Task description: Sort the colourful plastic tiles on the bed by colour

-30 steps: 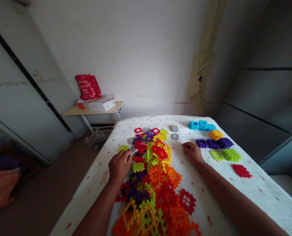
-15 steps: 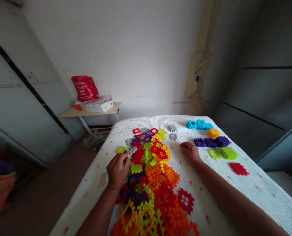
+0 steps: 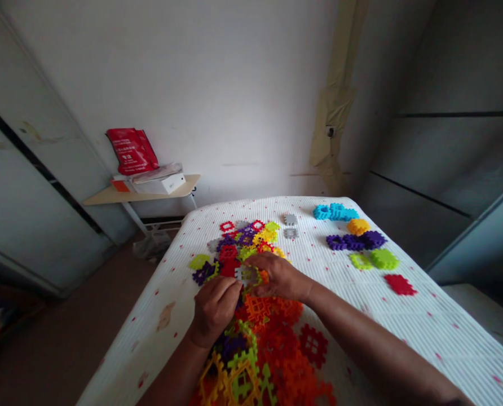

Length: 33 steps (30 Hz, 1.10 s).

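Observation:
Over the heap of interlocking plastic tiles point(image 3: 257, 307), my left hand point(image 3: 217, 304) pinches a small grey interlocking tile point(image 3: 242, 274) by its near edge. My right hand point(image 3: 279, 275) is beside it on the right, thumb and fingers apart and curved around the tile's right side. Whether the right fingertips touch the tile I cannot make out. Red, purple, lime, yellow and orange tiles lie beneath and around both hands. Part of the heap is hidden by the hands.
Right of the heap lie two grey tiles point(image 3: 290, 220), and groups of blue tiles point(image 3: 335, 212), yellow tiles point(image 3: 358, 226), purple tiles point(image 3: 356, 241), lime tiles point(image 3: 384, 259) and a red tile point(image 3: 400, 284). A side table point(image 3: 145, 195) with a red bag point(image 3: 132, 151) stands behind left.
My right hand has moved left from the bare cloth to the heap, beside the grey tile. My left hand has shifted slightly right with the tile. The view has turned a little right.

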Motion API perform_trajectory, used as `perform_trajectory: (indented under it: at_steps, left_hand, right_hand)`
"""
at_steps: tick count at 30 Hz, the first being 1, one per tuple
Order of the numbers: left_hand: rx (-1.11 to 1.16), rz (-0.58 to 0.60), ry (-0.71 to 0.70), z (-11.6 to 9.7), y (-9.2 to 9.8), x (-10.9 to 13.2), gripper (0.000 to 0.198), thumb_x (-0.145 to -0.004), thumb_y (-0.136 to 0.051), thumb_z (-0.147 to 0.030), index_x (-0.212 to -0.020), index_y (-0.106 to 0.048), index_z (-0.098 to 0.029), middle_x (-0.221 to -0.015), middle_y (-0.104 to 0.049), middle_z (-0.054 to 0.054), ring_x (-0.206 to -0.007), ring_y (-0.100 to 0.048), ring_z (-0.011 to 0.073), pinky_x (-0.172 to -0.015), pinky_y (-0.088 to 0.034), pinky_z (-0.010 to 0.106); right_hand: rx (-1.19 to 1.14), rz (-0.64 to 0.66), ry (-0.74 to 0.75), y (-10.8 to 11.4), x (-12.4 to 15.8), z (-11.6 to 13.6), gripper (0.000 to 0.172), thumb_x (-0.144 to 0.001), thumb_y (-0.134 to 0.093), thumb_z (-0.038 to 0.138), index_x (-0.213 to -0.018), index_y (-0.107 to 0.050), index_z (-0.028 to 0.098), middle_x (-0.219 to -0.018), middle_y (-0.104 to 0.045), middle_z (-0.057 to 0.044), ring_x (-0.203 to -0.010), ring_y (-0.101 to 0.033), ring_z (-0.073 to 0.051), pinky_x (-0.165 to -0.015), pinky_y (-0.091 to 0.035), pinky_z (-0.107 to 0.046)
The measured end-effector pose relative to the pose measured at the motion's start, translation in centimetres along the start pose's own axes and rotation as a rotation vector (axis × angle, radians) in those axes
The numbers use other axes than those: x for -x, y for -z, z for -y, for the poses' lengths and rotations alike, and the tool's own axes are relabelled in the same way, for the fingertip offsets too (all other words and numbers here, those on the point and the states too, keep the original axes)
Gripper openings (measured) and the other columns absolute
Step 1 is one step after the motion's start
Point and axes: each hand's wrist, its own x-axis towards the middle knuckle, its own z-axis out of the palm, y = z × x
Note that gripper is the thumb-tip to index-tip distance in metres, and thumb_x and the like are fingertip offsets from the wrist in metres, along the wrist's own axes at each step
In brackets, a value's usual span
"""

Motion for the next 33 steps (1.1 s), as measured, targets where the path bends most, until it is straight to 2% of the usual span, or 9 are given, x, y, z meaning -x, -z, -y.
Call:
perform_trajectory:
  at_steps: [3, 8, 11, 14, 16, 19, 22, 26, 33]
  left_hand:
    - [0.025, -0.005, -0.041, -0.3, 0.0, -0.1, 0.016, -0.075, -0.061, -0.005, -0.086, -0.063, -0.017, -0.075, -0.066, 0.005, -0.073, -0.060, 0.0158, -0.072, -0.051, 0.029]
    - [0.055, 0.002, -0.083, -0.8, -0.3, -0.2, 0.017, -0.075, -0.061, -0.005, -0.088, -0.063, -0.016, -0.077, -0.067, 0.005, -0.074, -0.060, 0.0159, -0.072, -0.051, 0.029]
    - [0.036, -0.005, -0.060, -0.3, -0.8, 0.1, 0.022, -0.076, -0.061, -0.006, -0.095, -0.061, -0.016, -0.081, -0.068, 0.006, -0.077, -0.061, 0.0157, -0.075, -0.050, 0.029]
    - [0.008, -0.044, 0.052, 1.1, -0.8, 0.7, 0.028, -0.077, -0.060, -0.007, -0.103, -0.059, -0.017, -0.087, -0.068, 0.006, -0.081, -0.062, 0.0149, -0.078, -0.050, 0.027]
    - [-0.001, -0.071, 0.151, 2.3, -0.4, 0.9, 0.022, -0.078, -0.059, -0.009, -0.098, -0.060, -0.018, -0.087, -0.067, 0.006, -0.081, -0.063, 0.0145, -0.079, -0.050, 0.027]
    - [0.021, -0.128, 0.292, 3.6, 0.3, 1.1, 0.012, -0.078, -0.058, -0.011, -0.087, -0.061, -0.019, -0.082, -0.066, 0.005, -0.078, -0.062, 0.0143, -0.077, -0.049, 0.026]
    - [0.058, -0.180, 0.365, 4.2, 0.5, 1.2, 0.012, -0.078, -0.057, -0.011, -0.086, -0.060, -0.018, -0.080, -0.065, 0.004, -0.076, -0.062, 0.0144, -0.075, -0.050, 0.027]
    - [0.070, -0.159, 0.373, 4.3, 0.3, 1.5, 0.011, -0.078, -0.056, -0.012, -0.086, -0.061, -0.019, -0.081, -0.065, 0.003, -0.076, -0.062, 0.0145, -0.076, -0.049, 0.028]
    - [0.070, -0.151, 0.401, 4.5, 0.2, 1.7, 0.010, -0.078, -0.056, -0.013, -0.084, -0.061, -0.018, -0.081, -0.065, 0.004, -0.077, -0.062, 0.0146, -0.076, -0.049, 0.027]
  right_hand:
    - [0.001, 0.060, 0.000, -0.3, -0.6, -0.1, 0.047, -0.064, -0.072, 0.020, -0.110, -0.062, 0.020, -0.093, -0.067, -0.004, -0.086, -0.060, -0.018, -0.076, -0.045, -0.027]
    - [-0.080, 0.140, -0.040, -0.6, -0.9, -0.8, 0.047, -0.062, -0.074, 0.020, -0.107, -0.063, 0.019, -0.090, -0.067, -0.001, -0.076, -0.059, -0.014, -0.067, -0.044, -0.021]
    - [0.003, 0.131, -0.054, -0.1, -0.9, -1.8, 0.053, -0.061, -0.074, 0.020, -0.113, -0.059, 0.020, -0.092, -0.066, -0.002, -0.076, -0.059, -0.014, -0.067, -0.044, -0.022]
    - [0.228, -0.010, -0.161, 1.6, -0.8, -4.4, 0.055, -0.066, -0.070, 0.021, -0.119, -0.056, 0.018, -0.100, -0.065, -0.007, -0.086, -0.059, -0.018, -0.074, -0.045, -0.026]
    - [0.386, -0.108, -0.304, 3.2, -0.7, -7.2, 0.050, -0.071, -0.066, 0.024, -0.119, -0.056, 0.017, -0.103, -0.064, -0.010, -0.089, -0.060, -0.020, -0.076, -0.045, -0.028]
    - [0.562, -0.090, -0.487, 5.5, -0.4, -11.3, 0.046, -0.072, -0.065, 0.024, -0.117, -0.058, 0.019, -0.101, -0.065, -0.009, -0.088, -0.061, -0.021, -0.076, -0.045, -0.027]
    - [0.638, -0.023, -0.550, 6.5, -0.3, -14.1, 0.043, -0.069, -0.068, 0.022, -0.112, -0.061, 0.023, -0.099, -0.067, -0.007, -0.090, -0.062, -0.021, -0.077, -0.045, -0.027]
    - [0.644, 0.019, -0.560, 6.3, -0.6, -15.8, 0.044, -0.066, -0.071, 0.022, -0.110, -0.062, 0.020, -0.103, -0.067, -0.008, -0.092, -0.062, -0.022, -0.078, -0.046, -0.028]
    - [0.677, 0.050, -0.557, 5.3, -0.8, -16.8, 0.039, -0.071, -0.065, 0.022, -0.110, -0.063, 0.022, -0.108, -0.066, -0.006, -0.098, -0.060, -0.022, -0.081, -0.045, -0.026]
